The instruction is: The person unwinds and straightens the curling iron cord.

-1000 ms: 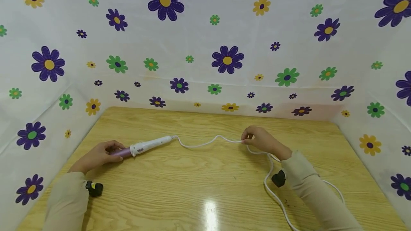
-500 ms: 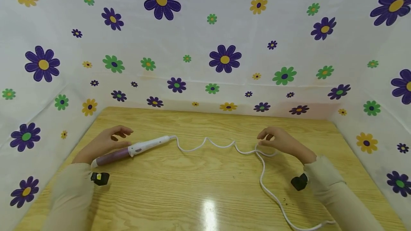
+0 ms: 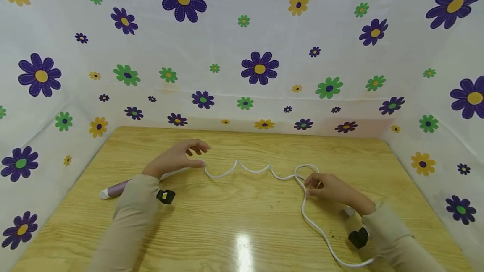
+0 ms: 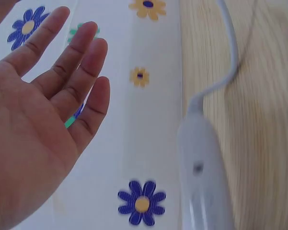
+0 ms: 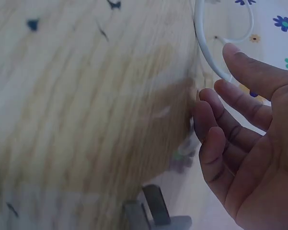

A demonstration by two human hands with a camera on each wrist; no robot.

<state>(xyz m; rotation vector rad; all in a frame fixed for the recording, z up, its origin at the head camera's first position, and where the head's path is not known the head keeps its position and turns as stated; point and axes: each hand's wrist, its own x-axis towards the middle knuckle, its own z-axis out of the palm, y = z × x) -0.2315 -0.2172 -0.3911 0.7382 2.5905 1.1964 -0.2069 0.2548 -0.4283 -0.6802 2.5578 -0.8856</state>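
Note:
A curling iron with a purple barrel and white handle lies on the table at the left, partly hidden by the left forearm. My left hand is over its cord end, fingers spread and holding nothing. In the left wrist view, the white handle lies apart from the palm. A wavy white cord runs right from the handle to a small loop. Beside that loop is my right hand, fingers loosely bent. The right wrist view has the cord passing by the thumb and index fingertips, which stand apart.
The plug with its metal prongs lies near the right wrist. The wooden table is bounded by a white flowered sheet at the back and sides. Small dark marks spot the table at the right.
My left hand has let go of the barrel and moved right along the iron. My right hand has released the cord, moved right, then come nearer. The cord now lies with a loop.

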